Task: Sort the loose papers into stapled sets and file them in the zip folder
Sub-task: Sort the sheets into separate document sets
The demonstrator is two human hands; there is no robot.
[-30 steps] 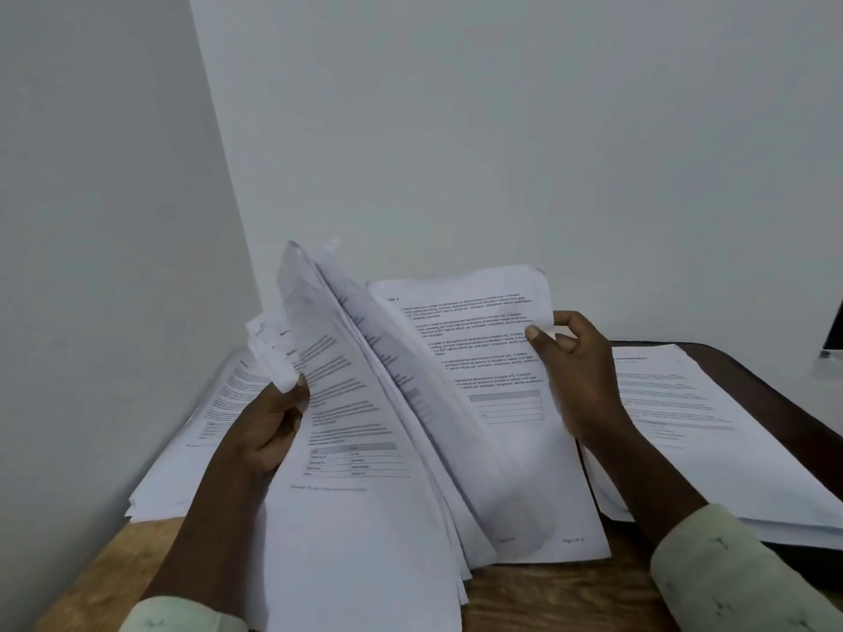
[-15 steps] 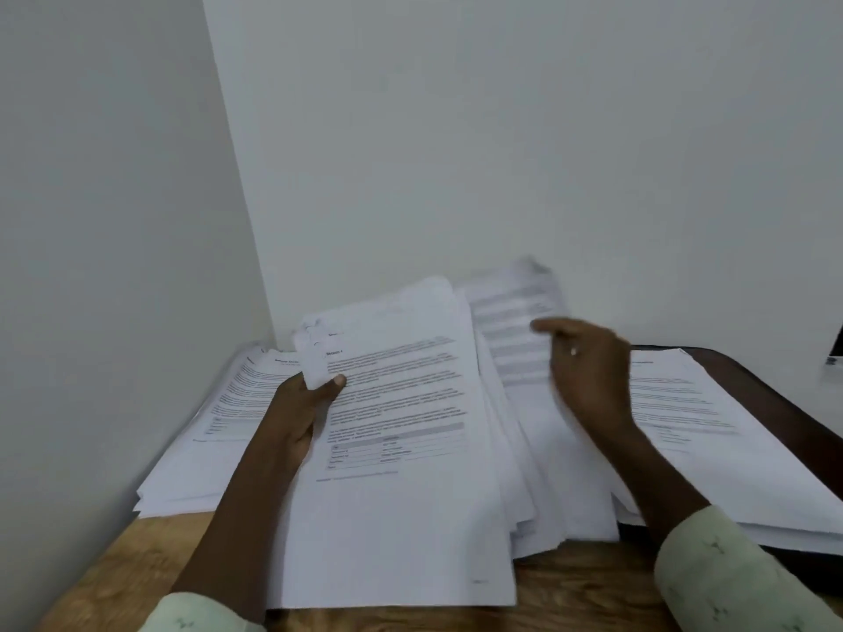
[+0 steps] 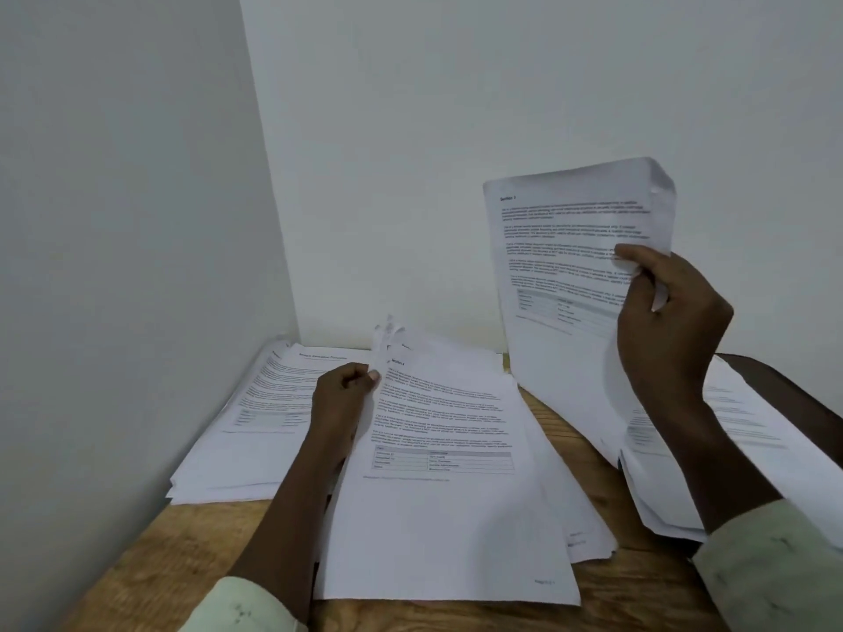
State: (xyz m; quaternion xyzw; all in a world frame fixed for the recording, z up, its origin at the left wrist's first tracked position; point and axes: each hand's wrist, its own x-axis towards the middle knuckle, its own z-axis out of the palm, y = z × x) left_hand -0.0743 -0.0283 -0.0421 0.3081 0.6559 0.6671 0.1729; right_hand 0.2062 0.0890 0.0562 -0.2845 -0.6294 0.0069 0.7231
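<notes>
A left pile [image 3: 255, 431] is laid flat on the desk [image 3: 137, 563] just left of the central stack [image 3: 447, 517], probably kept apart as pages already sorted. The central stack's top left corner is pinched by the left hand [image 3: 342, 403], thumb and curled fingers closed on it, seemingly so the fanned sheets are kept from sliding; the forearm is stretched forward along the stack's left edge. Above and right of the central stack, the lifted sheets [image 3: 570, 248] are held upright by the right hand [image 3: 670, 321], thumb pressed on the printed face and fingers wrapped behind the right edge, wrist raised, apparently so the heading can be read. Further right of the central stack, a right pile [image 3: 748, 431] lies flat. The zip folder is not seen.
</notes>
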